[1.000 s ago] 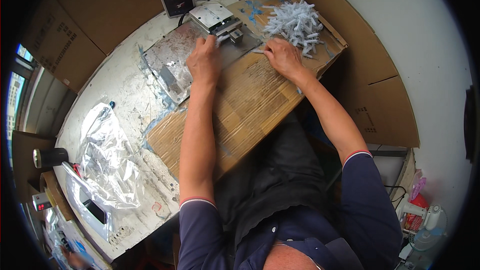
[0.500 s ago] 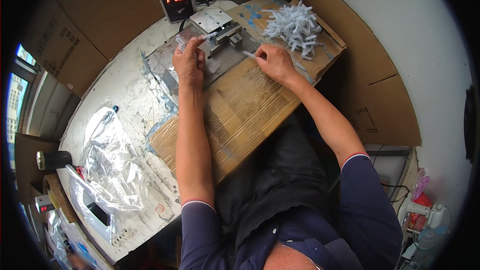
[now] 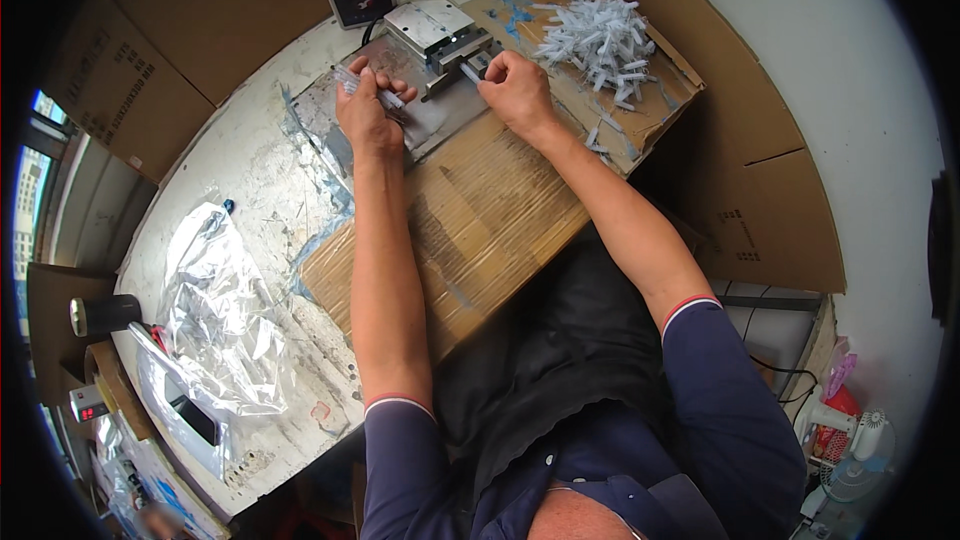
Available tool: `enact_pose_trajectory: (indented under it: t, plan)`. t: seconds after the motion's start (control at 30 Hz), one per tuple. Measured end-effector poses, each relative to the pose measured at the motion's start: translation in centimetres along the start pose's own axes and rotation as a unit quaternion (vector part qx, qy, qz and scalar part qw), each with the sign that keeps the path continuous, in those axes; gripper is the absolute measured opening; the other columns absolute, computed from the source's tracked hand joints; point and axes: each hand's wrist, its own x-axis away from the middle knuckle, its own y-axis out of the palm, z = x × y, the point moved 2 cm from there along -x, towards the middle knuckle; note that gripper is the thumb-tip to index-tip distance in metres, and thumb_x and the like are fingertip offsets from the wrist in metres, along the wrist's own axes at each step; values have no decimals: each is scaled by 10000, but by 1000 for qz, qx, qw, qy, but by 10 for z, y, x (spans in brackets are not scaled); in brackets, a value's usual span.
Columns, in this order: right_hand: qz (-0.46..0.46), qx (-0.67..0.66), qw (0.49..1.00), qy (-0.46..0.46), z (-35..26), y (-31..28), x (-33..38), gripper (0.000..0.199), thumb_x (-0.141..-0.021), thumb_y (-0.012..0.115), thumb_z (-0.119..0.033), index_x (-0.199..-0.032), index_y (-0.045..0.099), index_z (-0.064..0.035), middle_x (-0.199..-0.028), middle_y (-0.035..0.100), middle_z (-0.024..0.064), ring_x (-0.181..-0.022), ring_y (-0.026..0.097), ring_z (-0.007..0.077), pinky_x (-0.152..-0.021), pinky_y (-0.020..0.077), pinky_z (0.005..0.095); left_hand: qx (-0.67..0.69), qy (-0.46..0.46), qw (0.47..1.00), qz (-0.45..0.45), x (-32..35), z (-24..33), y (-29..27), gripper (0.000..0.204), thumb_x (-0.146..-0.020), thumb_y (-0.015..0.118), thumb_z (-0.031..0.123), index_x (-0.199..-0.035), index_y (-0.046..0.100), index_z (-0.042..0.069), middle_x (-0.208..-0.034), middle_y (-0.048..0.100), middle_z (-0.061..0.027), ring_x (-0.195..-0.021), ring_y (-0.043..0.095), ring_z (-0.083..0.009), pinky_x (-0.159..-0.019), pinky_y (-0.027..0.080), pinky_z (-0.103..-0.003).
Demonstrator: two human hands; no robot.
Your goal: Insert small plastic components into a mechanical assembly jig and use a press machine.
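Just beyond the right hand, whose fingers pinch a small clear plastic tube, sits a blocky grey metal fixture on a flat steel plate. Left of it, the left hand closes on a clear tube. Right of that grip, white plastic pieces lie heaped on corrugated cardboard.
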Motion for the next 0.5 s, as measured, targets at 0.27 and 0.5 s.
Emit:
enact_pose_trajectory:
  t: [0.27, 0.5]
  plan:
    - [12, 8, 1000, 6, -2, 4, 0, 75, -751, 709, -91, -763, 650, -47, -749, 700, 115, -714, 691, 286, -701, 545, 389, -146, 43, 988, 33, 6, -8, 4, 136, -1015, 640, 193, -1112, 605, 104, -724, 532, 23, -500, 462, -66, -410, 344, -246]
    - [19, -17, 1000, 18, -4, 6, 1, 77, -744, 714, -91, -762, 650, -51, -743, 699, 102, -709, 686, 272, -699, 540, 377, -315, 225, 919, 73, 3, -14, 0, 174, -974, 692, 213, -915, 668, 52, -737, 619, -1, -601, 525, -113, -577, 457, -316]
